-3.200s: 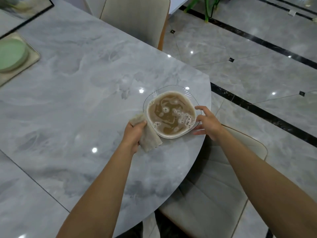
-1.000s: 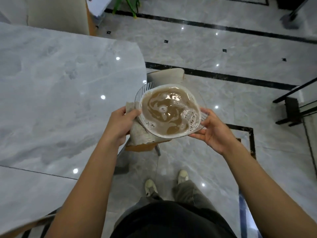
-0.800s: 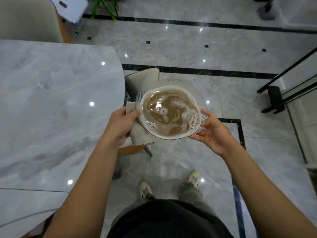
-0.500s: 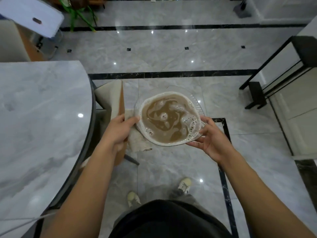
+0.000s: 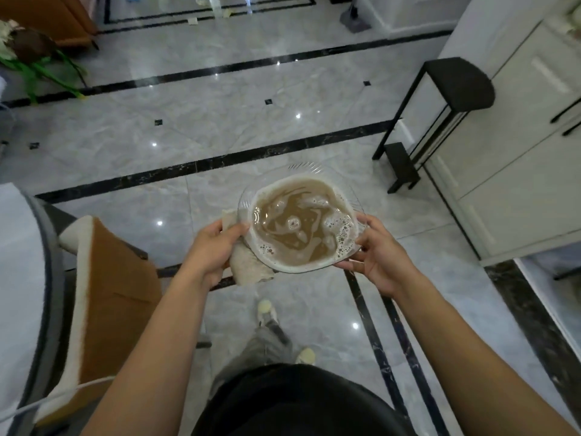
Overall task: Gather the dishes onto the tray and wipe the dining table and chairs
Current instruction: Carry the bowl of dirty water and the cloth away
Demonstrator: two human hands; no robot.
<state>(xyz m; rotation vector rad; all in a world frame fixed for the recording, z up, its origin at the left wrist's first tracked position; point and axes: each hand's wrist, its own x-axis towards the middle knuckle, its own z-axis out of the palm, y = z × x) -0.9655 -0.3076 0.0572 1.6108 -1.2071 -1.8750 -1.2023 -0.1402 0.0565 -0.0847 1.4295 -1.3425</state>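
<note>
A clear glass bowl (image 5: 300,225) full of foamy brown liquid is carried level over the floor, away from the table. My left hand (image 5: 215,247) grips the bowl's left rim, and a crumpled beige cloth (image 5: 248,267) is pressed under that hand against the bowl. My right hand (image 5: 375,256) holds the right rim from below, thumb on top. The marble dining table (image 5: 19,262) shows only as an edge at the far left. No tray is in view.
A dining chair (image 5: 103,297) with a brown back stands at the left beside the table. A black metal stand (image 5: 440,114) and white cabinets (image 5: 515,171) are at the right. My feet (image 5: 267,309) are on the glossy tiled floor (image 5: 220,121). Green plant stems (image 5: 47,73) lie at upper left.
The bowl was lifted off the table with both hands and carried away. The view has turned right, so the table has slid to the left edge and the stand and cabinets have come closer.
</note>
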